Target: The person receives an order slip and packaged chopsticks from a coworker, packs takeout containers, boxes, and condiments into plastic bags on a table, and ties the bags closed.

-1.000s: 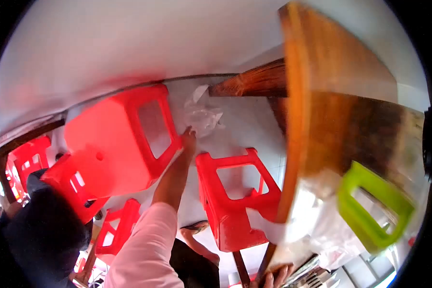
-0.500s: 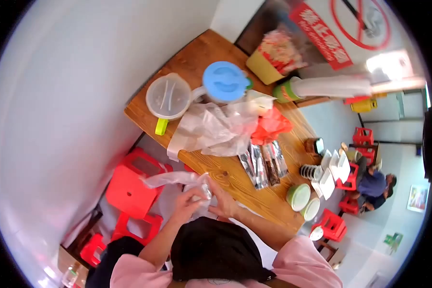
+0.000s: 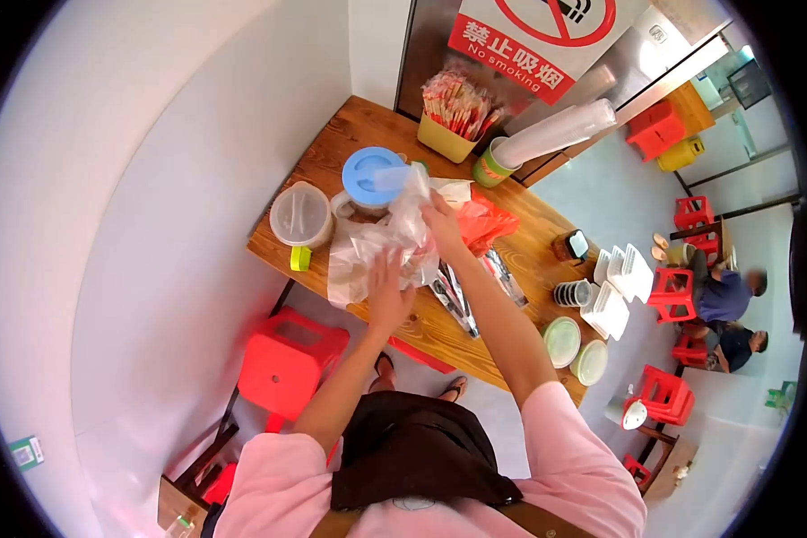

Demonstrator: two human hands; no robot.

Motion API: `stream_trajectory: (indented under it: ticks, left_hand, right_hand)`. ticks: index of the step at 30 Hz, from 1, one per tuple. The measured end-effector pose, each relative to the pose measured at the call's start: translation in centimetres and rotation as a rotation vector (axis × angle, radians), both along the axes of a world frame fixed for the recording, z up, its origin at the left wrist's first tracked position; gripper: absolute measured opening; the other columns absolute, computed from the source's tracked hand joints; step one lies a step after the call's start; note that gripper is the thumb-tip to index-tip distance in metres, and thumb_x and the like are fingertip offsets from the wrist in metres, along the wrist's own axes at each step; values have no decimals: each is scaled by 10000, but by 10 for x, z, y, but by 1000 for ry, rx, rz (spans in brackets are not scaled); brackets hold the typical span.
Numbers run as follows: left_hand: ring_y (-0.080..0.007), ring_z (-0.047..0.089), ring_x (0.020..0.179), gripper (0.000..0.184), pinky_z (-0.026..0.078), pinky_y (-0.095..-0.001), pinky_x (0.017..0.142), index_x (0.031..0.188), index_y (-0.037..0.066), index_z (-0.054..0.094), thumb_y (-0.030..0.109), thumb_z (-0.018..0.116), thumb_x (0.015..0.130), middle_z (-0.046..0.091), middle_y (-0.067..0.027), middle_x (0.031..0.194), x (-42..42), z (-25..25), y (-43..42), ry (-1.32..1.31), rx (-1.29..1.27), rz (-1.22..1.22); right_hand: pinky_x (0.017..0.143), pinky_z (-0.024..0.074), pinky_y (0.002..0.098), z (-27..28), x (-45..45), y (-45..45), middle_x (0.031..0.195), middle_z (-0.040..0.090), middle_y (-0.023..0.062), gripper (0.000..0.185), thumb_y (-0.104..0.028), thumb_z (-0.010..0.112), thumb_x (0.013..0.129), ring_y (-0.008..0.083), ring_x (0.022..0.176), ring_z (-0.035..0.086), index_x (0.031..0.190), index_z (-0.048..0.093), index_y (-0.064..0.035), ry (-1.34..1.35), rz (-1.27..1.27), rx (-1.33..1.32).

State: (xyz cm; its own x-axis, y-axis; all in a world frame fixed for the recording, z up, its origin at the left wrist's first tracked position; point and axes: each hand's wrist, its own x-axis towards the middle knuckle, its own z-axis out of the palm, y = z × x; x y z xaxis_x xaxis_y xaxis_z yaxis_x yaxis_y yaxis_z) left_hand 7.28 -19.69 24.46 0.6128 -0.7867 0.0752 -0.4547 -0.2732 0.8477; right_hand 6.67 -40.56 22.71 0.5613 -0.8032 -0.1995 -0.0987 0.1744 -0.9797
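Note:
Clear plastic bags (image 3: 354, 260) lie crumpled in a pile on the wooden table (image 3: 327, 143). My left hand (image 3: 388, 291) rests on the pile, its fingers stretched out and holding nothing. Above and to the right, my right hand (image 3: 444, 226) is closed on a bunched clear plastic bag (image 3: 410, 215), which stands up from the pile. Just behind the bags are a blue-lidded jug (image 3: 372, 175) and a clear lidded container (image 3: 301, 215). A red plastic bag (image 3: 486, 224) lies right of my right hand. Black-and-clear packets (image 3: 455, 300) are partly hidden under my right forearm.
A yellow box of wrapped chopsticks (image 3: 448, 134) and a green cup holding a plastic roll (image 3: 493, 166) stand at the back. Rightward are a dark jar (image 3: 568, 247), white containers (image 3: 606, 309) and green-topped tubs (image 3: 562, 341). Red stools (image 3: 287, 363) flank the table; people (image 3: 726, 296) sit beyond.
Both hands have moved from near my body, where they held a clear plastic bag, forward onto the pile. My left hand has opened flat. The view has shifted.

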Motion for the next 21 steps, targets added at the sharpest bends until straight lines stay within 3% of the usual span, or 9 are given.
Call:
stream_trajectory:
  ticks: [2, 3, 5, 8, 11, 14, 17, 21]
  left_hand:
    - [-451, 290, 1492, 801, 272, -485, 1214, 1605, 141, 296, 253, 687, 915, 288, -241, 1630, 6, -45, -10, -251, 229, 198]
    - [-439, 378, 1437, 780, 315, -511, 1176, 1587, 138, 301, 339, 672, 931, 350, -227, 1598, 11, -70, -13, -300, 205, 149]
    - [-421, 437, 1386, 726, 351, -524, 1134, 1557, 125, 342, 363, 652, 946, 410, -208, 1555, 19, -89, -21, -197, 218, 19]
    - [-399, 506, 1310, 662, 396, -540, 1071, 1517, 111, 392, 392, 625, 965, 484, -185, 1488, 35, -92, -48, -155, 252, -122]
    - [-394, 566, 1232, 617, 428, -542, 1025, 1484, 91, 426, 400, 601, 980, 566, -192, 1383, 50, -100, -71, -224, 222, -191]
    - [-401, 626, 1123, 590, 466, -537, 965, 1462, 71, 446, 386, 592, 985, 645, -204, 1252, 62, -100, -93, -139, 243, -201]
    - [-402, 663, 1033, 593, 502, -541, 894, 1473, 76, 436, 358, 601, 977, 688, -209, 1152, 71, -115, -117, -137, 282, -158]
    - [-444, 646, 1070, 636, 499, -546, 939, 1511, 110, 404, 307, 629, 950, 666, -234, 1223, 78, -119, -141, -19, 224, -52]
  right_hand:
    - [965, 469, 416, -54, 24, -7, 1210, 669, 199, 481, -277, 581, 926, 297, 1117, 618, 1334, 609, -24, 236, 54, -249]
    - [984, 459, 435, -59, 28, -9, 1202, 671, 209, 454, -290, 570, 927, 331, 1120, 611, 1291, 630, -26, 340, 147, -379]
    - [1021, 440, 474, -66, 32, -11, 1186, 675, 228, 417, -315, 549, 930, 399, 1126, 597, 1206, 674, -30, 548, 339, -637]
    - [1037, 443, 498, -30, 51, -18, 1202, 650, 307, 403, -317, 567, 962, 468, 1239, 536, 1044, 692, 57, 785, 596, -827]
    - [1007, 465, 507, -80, 69, -36, 1043, 701, 285, 297, -222, 581, 908, 453, 1235, 559, 962, 708, 41, 822, 457, -895]
    - [995, 487, 491, -68, 79, -46, 965, 719, 259, 243, -145, 595, 860, 428, 1196, 597, 997, 712, 18, 712, 345, -587]
    - [981, 511, 470, 0, 68, -35, 1078, 717, 239, 297, -121, 605, 848, 417, 1138, 638, 1098, 702, 6, 675, 348, -509]
    - [975, 519, 434, -8, 20, -22, 1266, 662, 229, 432, -154, 637, 876, 409, 1129, 645, 1284, 634, -11, 297, 101, -799]
